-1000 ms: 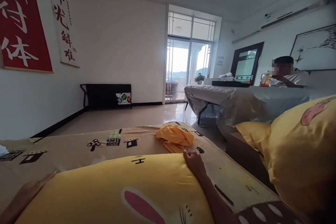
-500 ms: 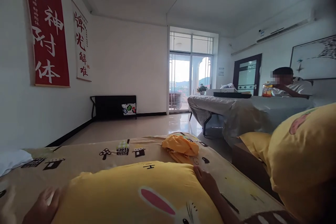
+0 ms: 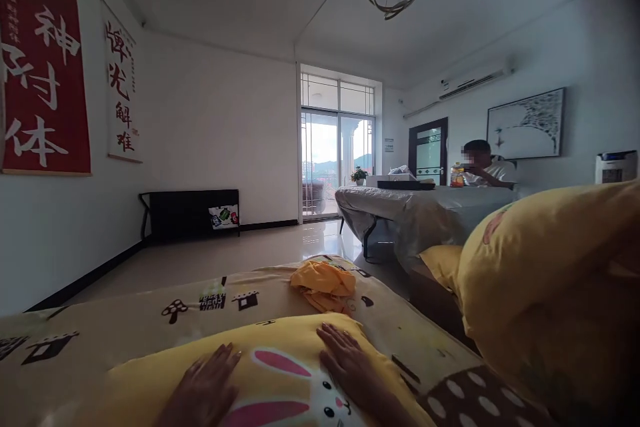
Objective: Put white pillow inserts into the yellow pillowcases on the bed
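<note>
A yellow pillow point(image 3: 270, 340) with a printed white rabbit lies in front of me on the patterned bed sheet point(image 3: 130, 313). My left hand point(image 3: 207, 383) rests flat on the pillow's left part, fingers stretched out. On the right part, beside the rabbit's head, my right hand point(image 3: 345, 357) lies flat with its fingers extended. Neither hand grips anything. Just beyond the pillow's far edge sits a crumpled orange-yellow cloth point(image 3: 324, 283). The pillow's near edge falls outside the view.
More yellow pillows point(image 3: 545, 267) are heaped at the right, above a dark brown bedside piece point(image 3: 430, 300). Past the bed stands a table point(image 3: 380, 203) under plastic sheeting, where a person point(image 3: 483, 167) sits near a bottle point(image 3: 457, 175). A black folded frame point(image 3: 187, 217) leans by the far wall.
Both hands have moved from the pillow's side edges inward onto its top and now lie flat. My view has turned slightly right, and the pillow looks flatter.
</note>
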A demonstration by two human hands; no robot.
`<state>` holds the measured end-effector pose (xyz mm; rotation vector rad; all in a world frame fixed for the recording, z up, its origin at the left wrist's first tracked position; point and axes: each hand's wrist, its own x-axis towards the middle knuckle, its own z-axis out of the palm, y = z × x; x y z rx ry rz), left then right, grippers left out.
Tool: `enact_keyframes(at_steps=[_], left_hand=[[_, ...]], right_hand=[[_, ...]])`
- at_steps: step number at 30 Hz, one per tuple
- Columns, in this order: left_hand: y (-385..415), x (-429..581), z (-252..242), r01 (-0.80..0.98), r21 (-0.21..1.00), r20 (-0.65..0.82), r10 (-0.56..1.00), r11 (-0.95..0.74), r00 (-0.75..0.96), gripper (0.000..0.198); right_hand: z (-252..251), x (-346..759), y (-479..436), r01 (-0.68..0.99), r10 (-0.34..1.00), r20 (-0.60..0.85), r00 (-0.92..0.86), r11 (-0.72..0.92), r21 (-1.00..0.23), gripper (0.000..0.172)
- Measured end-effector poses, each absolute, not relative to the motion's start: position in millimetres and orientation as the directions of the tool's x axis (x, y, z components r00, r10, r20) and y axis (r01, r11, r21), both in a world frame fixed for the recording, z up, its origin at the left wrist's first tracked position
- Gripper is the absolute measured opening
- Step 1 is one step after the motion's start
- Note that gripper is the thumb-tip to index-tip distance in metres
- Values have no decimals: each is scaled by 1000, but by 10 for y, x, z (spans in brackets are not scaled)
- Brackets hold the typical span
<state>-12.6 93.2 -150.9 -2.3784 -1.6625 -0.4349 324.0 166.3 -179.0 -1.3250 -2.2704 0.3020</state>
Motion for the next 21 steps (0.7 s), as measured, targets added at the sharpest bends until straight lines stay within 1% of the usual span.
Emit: enact_keyframes(at_steps=[2, 3, 6, 8, 10, 11, 12, 13, 15, 17, 19, 21], left_hand=[[932, -79, -1559, 939, -57, 318, 886, -338, 338, 47], [917, -99, -1588, 935, -91, 331, 875, -343, 353, 47], [831, -131, -1681, 898, -233, 471, 765, -373, 440, 49], [743, 10, -1778, 824, -373, 566, 599, -426, 566, 56], [627, 302, -1920, 703, -529, 610, 362, -476, 704, 59], [559, 479, -1998, 641, -594, 618, 233, -486, 750, 55], [487, 657, -2071, 609, -627, 633, 139, -485, 762, 48], [410, 819, -2131, 591, -637, 645, 77, -495, 760, 43], [253, 1049, -2188, 557, -647, 622, 63, -521, 781, 37], [99, 1112, -2165, 502, -673, 548, 90, -543, 831, 36], [-38, 1008, -2116, 463, -692, 500, 94, -554, 861, 33], [-149, 761, -2105, 489, -679, 510, 127, -547, 850, 32]], right_hand=[[-1909, 3385, 1687, 802, 909, 266, -322, 411, -433, 61], [-1967, 3478, 1690, 817, 923, 252, -292, 377, -436, 63], [-2128, 3721, 1657, 826, 940, 249, -234, 327, -460, 68], [-2217, 3813, 1607, 807, 934, 292, -208, 332, -488, 68], [-2287, 3860, 1540, 765, 923, 337, -186, 351, -540, 68], [-2316, 3876, 1498, 738, 920, 349, -176, 358, -572, 68], [-2342, 3893, 1447, 710, 921, 353, -163, 358, -606, 69], [-2369, 3912, 1385, 684, 925, 351, -147, 351, -639, 71], [-2432, 3973, 1218, 642, 938, 331, -102, 316, -698, 75], [-2507, 4075, 996, 616, 957, 282, -66, 261, -743, 76], [-2583, 4221, 752, 602, 975, 216, -46, 200, -773, 75], [-2635, 4401, 548, 581, 989, 149, -16, 131, -803, 76]])
